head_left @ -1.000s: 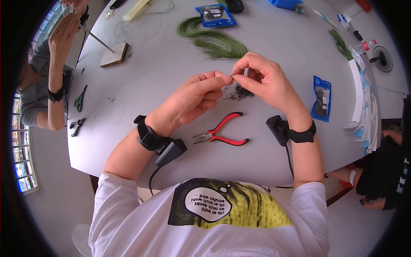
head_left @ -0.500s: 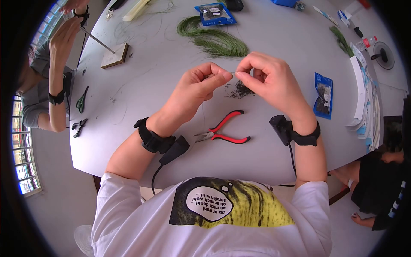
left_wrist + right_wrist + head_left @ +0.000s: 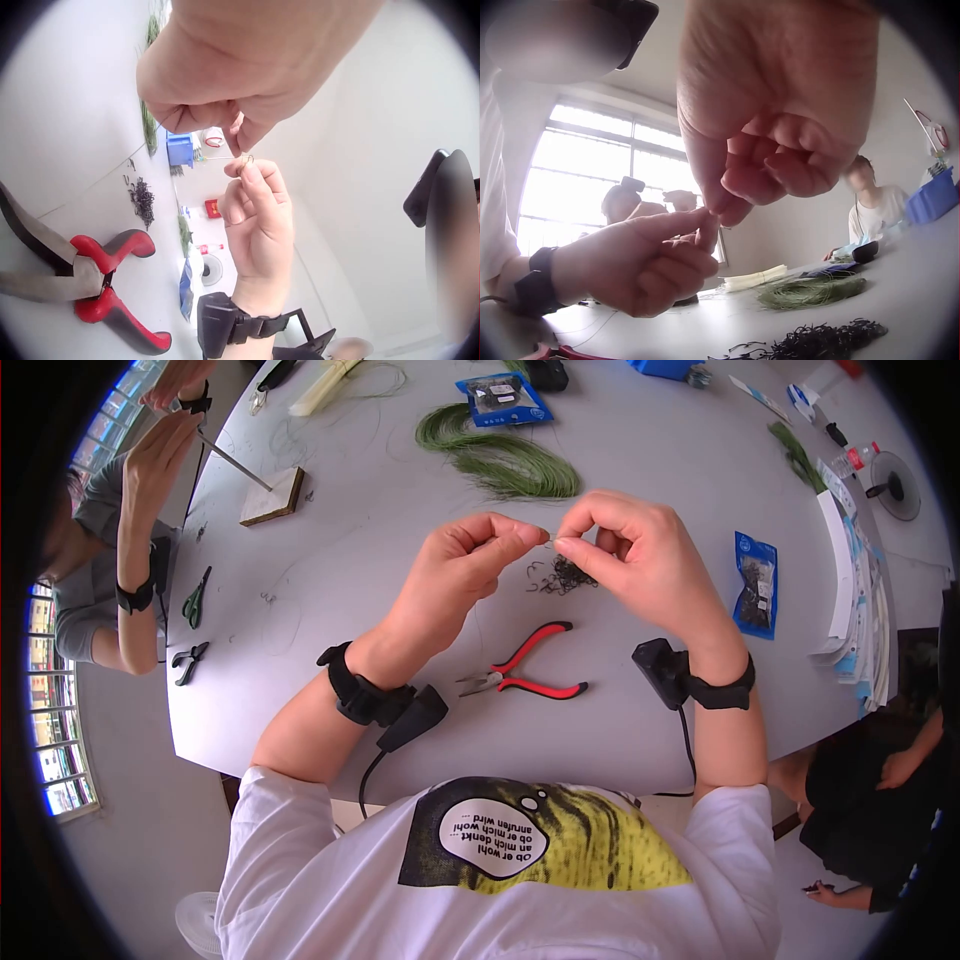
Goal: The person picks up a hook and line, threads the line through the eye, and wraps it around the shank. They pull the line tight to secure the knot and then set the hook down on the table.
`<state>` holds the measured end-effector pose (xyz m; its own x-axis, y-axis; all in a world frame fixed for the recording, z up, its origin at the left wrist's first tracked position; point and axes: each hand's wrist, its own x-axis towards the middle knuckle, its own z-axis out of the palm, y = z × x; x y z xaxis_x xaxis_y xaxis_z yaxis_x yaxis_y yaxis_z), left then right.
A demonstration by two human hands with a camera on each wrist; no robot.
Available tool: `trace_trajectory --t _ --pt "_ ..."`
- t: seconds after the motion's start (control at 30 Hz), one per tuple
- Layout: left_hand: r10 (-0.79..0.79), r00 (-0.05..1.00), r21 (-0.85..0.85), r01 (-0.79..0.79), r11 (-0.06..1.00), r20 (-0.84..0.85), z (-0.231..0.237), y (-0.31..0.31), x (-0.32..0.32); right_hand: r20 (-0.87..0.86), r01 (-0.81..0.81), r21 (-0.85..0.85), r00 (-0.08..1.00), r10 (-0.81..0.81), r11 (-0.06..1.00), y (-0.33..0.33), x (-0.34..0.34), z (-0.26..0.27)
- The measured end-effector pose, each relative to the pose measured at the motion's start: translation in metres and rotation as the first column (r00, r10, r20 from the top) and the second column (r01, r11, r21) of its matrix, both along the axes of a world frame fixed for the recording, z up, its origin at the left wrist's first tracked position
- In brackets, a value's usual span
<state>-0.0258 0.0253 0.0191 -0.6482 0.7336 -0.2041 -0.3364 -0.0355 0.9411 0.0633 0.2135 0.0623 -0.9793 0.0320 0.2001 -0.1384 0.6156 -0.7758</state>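
My left hand point(image 3: 445, 575) and right hand point(image 3: 645, 565) meet fingertip to fingertip above the table. Between right thumb and forefinger is pinched a tiny fish hook point(image 3: 250, 159), its bend showing in the left wrist view. The left thumb and forefinger pinch a thin line point(image 3: 97, 178), which trails down towards the table; its end at the hook is hidden by the fingertips. Below the hands lies a pile of black fish hooks point(image 3: 565, 576). Red-handled pliers point(image 3: 530, 678) rest nearer my body, jaws apart.
Beyond the hands lies a bundle of green line point(image 3: 515, 465), with a blue packet point(image 3: 503, 398) behind it. Another blue packet point(image 3: 755, 585) is at right. At left are a wooden block with a rod point(image 3: 272, 497), scissors point(image 3: 197, 600) and another person's hand point(image 3: 155, 465).
My fingertips stay together while both hands shift slightly; the left fingers have changed their pinch and the right hand has moved a little right. The pliers have not been touched.
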Motion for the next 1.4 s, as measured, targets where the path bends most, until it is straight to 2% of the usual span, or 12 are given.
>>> trace_trajectory --t 0.17,0.23,0.37,0.43,0.57,0.67,0.7,0.77,0.87,0.93,0.97,1.4 --pt "0.014 1.0 -0.01 -0.013 1.0 0.02 0.001 0.001 0.001 0.034 0.002 0.027 0.999 -0.003 1.0 0.0 0.002 0.004" --pt "0.02 1.0 -0.025 -0.02 0.999 -0.008 0.001 0.003 0.002 -0.077 0.043 -0.009 0.996 -0.044 0.999 0.0 0.002 0.002" --pt "0.025 0.999 -0.029 -0.026 0.999 -0.038 -0.003 0.003 0.003 -0.114 0.035 -0.04 0.993 -0.039 0.999 -0.01 0.003 0.004" --pt "0.025 0.999 -0.019 -0.025 1.0 -0.025 0.0 0.002 0.005 -0.141 0.029 0.054 0.99 -0.021 0.998 -0.013 0.002 -0.002" --pt "-0.001 0.998 0.034 -0.002 0.999 0.064 0.003 0.0 0.005 -0.169 0.027 0.048 0.985 -0.019 0.999 -0.013 0.001 -0.005" --pt "-0.004 0.997 0.008 0.003 1.0 0.074 0.007 0.001 0.006 -0.129 0.024 0.148 0.992 -0.004 0.989 -0.011 0.003 -0.004" --pt "-0.004 0.997 0.008 0.004 1.0 0.074 0.005 0.002 0.006 -0.144 0.031 0.158 0.99 -0.008 0.987 -0.011 0.003 -0.005" --pt "0.014 0.999 -0.034 -0.016 0.999 -0.042 -0.001 0.002 0.007 -0.16 0.038 0.167 0.987 -0.011 0.985 -0.011 0.003 -0.006" --pt "0.013 0.999 -0.039 -0.015 0.999 -0.053 0.001 0.001 0.006 -0.154 0.027 0.153 0.988 -0.004 0.988 -0.011 0.004 -0.007" --pt "0.017 0.999 -0.04 -0.019 0.999 -0.049 0.002 0.001 0.007 -0.196 0.089 -0.023 0.976 -0.092 0.996 -0.013 0.004 -0.007" --pt "0.021 0.999 -0.041 -0.023 0.999 -0.044 0.003 0.001 0.007 -0.196 0.089 -0.023 0.976 -0.092 0.996 -0.013 0.004 -0.007" --pt "0.059 0.998 -0.008 -0.059 0.998 -0.018 0.005 0.004 0.012 -0.153 0.095 0.214 0.986 -0.062 0.972 -0.01 0.01 0.002"
